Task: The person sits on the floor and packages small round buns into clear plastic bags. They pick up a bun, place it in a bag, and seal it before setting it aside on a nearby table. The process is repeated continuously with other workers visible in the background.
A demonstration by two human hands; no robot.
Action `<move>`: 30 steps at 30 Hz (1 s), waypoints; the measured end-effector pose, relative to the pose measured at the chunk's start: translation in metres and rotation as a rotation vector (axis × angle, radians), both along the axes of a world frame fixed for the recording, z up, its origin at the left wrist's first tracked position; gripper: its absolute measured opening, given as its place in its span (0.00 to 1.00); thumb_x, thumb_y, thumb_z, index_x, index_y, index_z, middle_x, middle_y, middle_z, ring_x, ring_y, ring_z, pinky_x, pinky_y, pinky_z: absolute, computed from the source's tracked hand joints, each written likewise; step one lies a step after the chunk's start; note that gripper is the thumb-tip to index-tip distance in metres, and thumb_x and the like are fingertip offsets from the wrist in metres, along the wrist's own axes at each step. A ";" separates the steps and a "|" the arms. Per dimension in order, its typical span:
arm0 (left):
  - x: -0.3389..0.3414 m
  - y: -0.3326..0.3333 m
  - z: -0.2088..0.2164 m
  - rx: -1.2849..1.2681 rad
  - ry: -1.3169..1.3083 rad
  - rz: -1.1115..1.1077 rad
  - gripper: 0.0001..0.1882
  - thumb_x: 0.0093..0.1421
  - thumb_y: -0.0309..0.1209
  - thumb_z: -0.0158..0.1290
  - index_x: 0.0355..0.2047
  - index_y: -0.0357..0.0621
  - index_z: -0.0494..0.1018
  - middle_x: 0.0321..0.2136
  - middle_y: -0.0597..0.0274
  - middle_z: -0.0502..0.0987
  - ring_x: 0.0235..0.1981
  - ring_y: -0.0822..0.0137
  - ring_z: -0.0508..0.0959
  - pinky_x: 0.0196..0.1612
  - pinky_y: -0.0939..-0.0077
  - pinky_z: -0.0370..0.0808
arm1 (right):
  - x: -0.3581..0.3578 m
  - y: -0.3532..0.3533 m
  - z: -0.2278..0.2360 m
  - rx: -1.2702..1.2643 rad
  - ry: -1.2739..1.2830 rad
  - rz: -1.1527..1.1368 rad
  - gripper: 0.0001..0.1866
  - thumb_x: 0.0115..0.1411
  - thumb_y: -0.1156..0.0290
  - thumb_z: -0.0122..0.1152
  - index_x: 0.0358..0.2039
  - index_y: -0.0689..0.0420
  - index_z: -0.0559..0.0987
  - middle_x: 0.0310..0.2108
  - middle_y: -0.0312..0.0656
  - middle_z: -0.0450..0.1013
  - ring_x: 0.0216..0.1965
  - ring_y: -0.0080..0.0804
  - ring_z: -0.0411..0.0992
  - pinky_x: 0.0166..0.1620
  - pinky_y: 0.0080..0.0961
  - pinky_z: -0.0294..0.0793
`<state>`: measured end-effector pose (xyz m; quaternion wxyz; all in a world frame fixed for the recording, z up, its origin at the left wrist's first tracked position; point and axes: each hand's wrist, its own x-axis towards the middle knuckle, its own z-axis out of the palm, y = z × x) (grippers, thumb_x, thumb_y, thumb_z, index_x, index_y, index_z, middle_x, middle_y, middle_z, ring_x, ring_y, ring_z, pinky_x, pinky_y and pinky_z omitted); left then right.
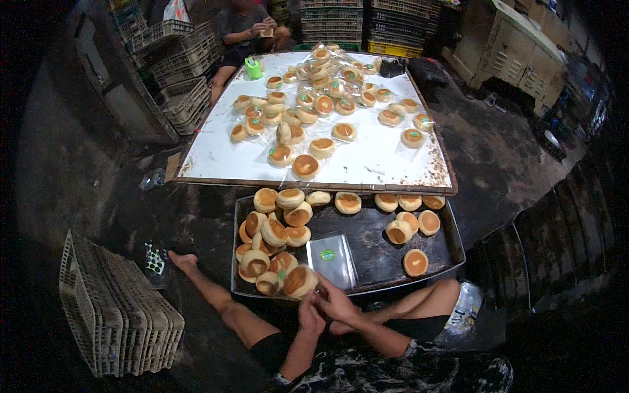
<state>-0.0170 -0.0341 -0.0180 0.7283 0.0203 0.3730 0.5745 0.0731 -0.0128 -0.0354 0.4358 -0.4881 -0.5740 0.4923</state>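
Over the near edge of the dark tray (393, 286), a round browned bun (300, 281) appears to be in a thin clear bag; motion blurs it. Fingers of my left hand (310, 317) and my right hand (338, 305) are closed together at its near end, seemingly pinching the bag. A stack of flat clear bags (337, 263) with a green label lies in the tray just beyond my right hand. Loose buns (274, 232) are heaped at the tray's left, and several more buns (415, 262) lie along its far side and right.
Beyond the tray, a white-topped table (219, 157) carries a pile of bagged buns (321, 105), a green tape holder (253, 68) and a black item (393, 67). Crates (121, 308) stand at left. Another person (252, 29) sits at the far left. A metal cabinet (517, 56) stands far right.
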 end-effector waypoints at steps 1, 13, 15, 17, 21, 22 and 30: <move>-0.004 -0.002 -0.004 0.126 0.227 -0.143 0.20 0.54 0.34 0.47 0.46 0.39 0.63 0.45 0.57 0.66 0.47 0.64 0.65 0.50 0.69 0.61 | 0.008 0.005 0.009 -0.075 -0.169 0.042 0.22 0.52 0.71 0.54 0.47 0.62 0.65 0.40 0.51 0.68 0.41 0.35 0.69 0.43 0.28 0.67; -0.022 0.052 -0.095 0.578 1.784 -1.548 0.15 0.51 0.35 0.47 0.35 0.39 0.72 0.37 0.46 0.71 0.37 0.51 0.73 0.42 0.59 0.69 | 0.025 0.059 0.060 0.105 -0.416 -0.086 0.17 0.52 0.70 0.53 0.42 0.62 0.70 0.37 0.53 0.70 0.39 0.46 0.69 0.43 0.31 0.67; -0.038 0.041 -0.078 0.667 1.914 -1.347 0.10 0.51 0.32 0.46 0.29 0.41 0.74 0.29 0.51 0.75 0.33 0.53 0.75 0.38 0.61 0.70 | 0.034 0.011 -0.009 -0.162 -0.311 0.180 0.19 0.51 0.67 0.54 0.43 0.61 0.70 0.35 0.52 0.71 0.38 0.43 0.70 0.43 0.32 0.67; -0.050 0.041 -0.075 0.775 1.829 -1.046 0.10 0.50 0.29 0.46 0.30 0.43 0.74 0.30 0.51 0.75 0.33 0.54 0.75 0.37 0.63 0.71 | 0.034 -0.041 -0.034 -0.247 -0.490 0.349 0.15 0.53 0.62 0.52 0.33 0.61 0.73 0.27 0.50 0.72 0.32 0.42 0.71 0.39 0.34 0.68; -0.039 0.040 -0.055 0.612 1.573 -0.734 0.08 0.47 0.28 0.52 0.30 0.42 0.74 0.28 0.54 0.75 0.30 0.59 0.76 0.34 0.70 0.72 | 0.021 -0.042 -0.008 -0.392 -0.517 0.059 0.14 0.55 0.61 0.50 0.27 0.60 0.67 0.17 0.47 0.68 0.22 0.42 0.70 0.27 0.37 0.67; -0.035 0.041 -0.036 0.583 1.502 -0.715 0.09 0.46 0.28 0.55 0.30 0.41 0.74 0.27 0.54 0.75 0.30 0.62 0.76 0.33 0.72 0.72 | 0.019 -0.032 -0.011 -0.238 -0.487 -0.045 0.11 0.56 0.63 0.47 0.29 0.59 0.66 0.17 0.47 0.68 0.19 0.41 0.69 0.24 0.35 0.67; -0.018 0.024 0.021 0.736 1.354 -0.374 0.08 0.46 0.22 0.52 0.29 0.42 0.76 0.22 0.58 0.73 0.25 0.67 0.73 0.31 0.79 0.69 | 0.029 0.005 -0.026 -0.865 0.891 0.109 0.19 0.60 0.65 0.41 0.53 0.51 0.61 0.16 0.30 0.62 0.12 0.18 0.59 0.12 0.16 0.62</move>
